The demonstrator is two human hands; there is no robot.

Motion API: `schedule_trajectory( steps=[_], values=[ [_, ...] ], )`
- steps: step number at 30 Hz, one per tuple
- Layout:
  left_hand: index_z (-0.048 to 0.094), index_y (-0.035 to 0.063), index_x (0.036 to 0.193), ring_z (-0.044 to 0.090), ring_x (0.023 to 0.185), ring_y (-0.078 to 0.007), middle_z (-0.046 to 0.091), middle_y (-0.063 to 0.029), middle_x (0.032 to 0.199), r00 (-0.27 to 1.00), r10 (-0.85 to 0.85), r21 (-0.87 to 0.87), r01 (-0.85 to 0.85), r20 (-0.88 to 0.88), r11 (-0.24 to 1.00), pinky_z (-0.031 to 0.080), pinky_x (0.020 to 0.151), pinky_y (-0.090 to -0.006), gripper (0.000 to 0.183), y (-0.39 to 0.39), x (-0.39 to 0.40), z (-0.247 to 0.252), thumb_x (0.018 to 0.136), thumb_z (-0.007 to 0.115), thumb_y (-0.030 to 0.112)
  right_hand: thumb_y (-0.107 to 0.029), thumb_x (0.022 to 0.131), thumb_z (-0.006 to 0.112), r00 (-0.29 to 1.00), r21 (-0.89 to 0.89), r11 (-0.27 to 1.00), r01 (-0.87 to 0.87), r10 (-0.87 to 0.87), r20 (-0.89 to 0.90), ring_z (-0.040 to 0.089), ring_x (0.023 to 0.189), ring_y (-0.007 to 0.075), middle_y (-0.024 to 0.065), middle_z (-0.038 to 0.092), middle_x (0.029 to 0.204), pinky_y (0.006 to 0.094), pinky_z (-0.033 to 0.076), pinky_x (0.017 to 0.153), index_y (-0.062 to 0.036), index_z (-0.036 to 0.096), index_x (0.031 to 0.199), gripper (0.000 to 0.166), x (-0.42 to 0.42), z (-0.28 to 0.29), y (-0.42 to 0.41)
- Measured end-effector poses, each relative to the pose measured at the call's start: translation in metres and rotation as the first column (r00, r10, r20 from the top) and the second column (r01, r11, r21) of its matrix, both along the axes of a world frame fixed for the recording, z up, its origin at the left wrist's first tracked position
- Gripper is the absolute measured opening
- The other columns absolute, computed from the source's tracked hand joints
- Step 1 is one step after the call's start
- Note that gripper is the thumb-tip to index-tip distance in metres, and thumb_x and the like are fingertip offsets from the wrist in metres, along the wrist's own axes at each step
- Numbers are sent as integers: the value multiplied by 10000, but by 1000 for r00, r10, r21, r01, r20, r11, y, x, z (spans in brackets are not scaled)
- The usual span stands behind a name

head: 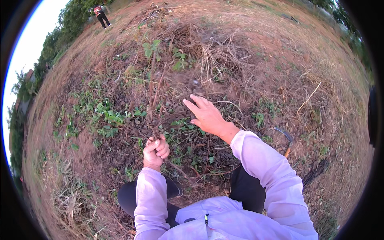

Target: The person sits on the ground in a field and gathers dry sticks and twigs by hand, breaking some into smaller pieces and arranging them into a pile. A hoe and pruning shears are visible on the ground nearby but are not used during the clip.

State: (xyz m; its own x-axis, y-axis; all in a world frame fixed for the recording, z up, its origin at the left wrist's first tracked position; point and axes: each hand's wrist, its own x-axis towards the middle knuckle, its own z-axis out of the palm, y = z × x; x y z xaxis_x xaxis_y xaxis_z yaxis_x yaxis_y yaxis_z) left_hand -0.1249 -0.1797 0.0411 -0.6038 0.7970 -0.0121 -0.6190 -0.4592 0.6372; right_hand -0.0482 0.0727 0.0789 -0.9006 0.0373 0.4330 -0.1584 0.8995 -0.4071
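My left hand [156, 151] is closed around the lower end of a brown woody plant stem [154, 81], with dried leaves about the grip. The stem rises away from me and carries green leaves [151, 49] near its far tip. My right hand [208, 115] is stretched forward over the ground, fingers spread, with nothing seen in its grasp. Just beyond its fingertips is a blurred dark clump [196, 87], too smeared to identify. Beneath both hands lie dead leaves, thin stems and low green vines [186, 132].
On the ground to my right is a sickle [286, 139] with a curved blade and wooden handle. A heap of dry stalks [207, 45] lies ahead. Dark netting-like material [315, 172] is at lower right. Far off at upper left stands another person [102, 16].
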Motion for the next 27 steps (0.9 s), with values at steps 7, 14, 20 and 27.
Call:
schedule_trajectory(
  steps=[7,14,20,27],
  values=[
    [541,11,1054,311,423,-57,343,49,574,990,-140,-40,141,35,989,255,377,-231,323,7,-16,18,838,638,231,-70,735,634,995,161,985,54,-40,-87,391,1254,338,184,529,1174,557,278,1033,-61,564,1070,342,-26,-15,18],
    [490,25,1155,412,546,-102,497,-20,776,997,-64,-246,74,46,966,331,450,-241,424,5,-28,23,847,643,273,-54,688,658,974,79,995,68,-49,-223,558,813,286,80,566,762,402,398,765,-84,558,876,216,-27,-19,22],
    [494,21,1161,489,563,-142,521,-26,744,999,35,-301,-41,-27,953,466,569,-341,455,14,-23,13,846,658,305,-123,720,640,938,88,974,211,-176,-298,561,768,270,67,571,708,395,381,710,-102,579,799,102,-25,-16,28],
    [509,48,1074,443,526,-109,487,-12,723,988,68,-467,-125,-138,876,427,505,-301,368,19,-18,17,869,629,329,-145,731,638,962,128,969,210,-182,-204,596,735,295,102,596,736,407,423,668,-77,575,797,114,-24,-13,22]
  ],
)
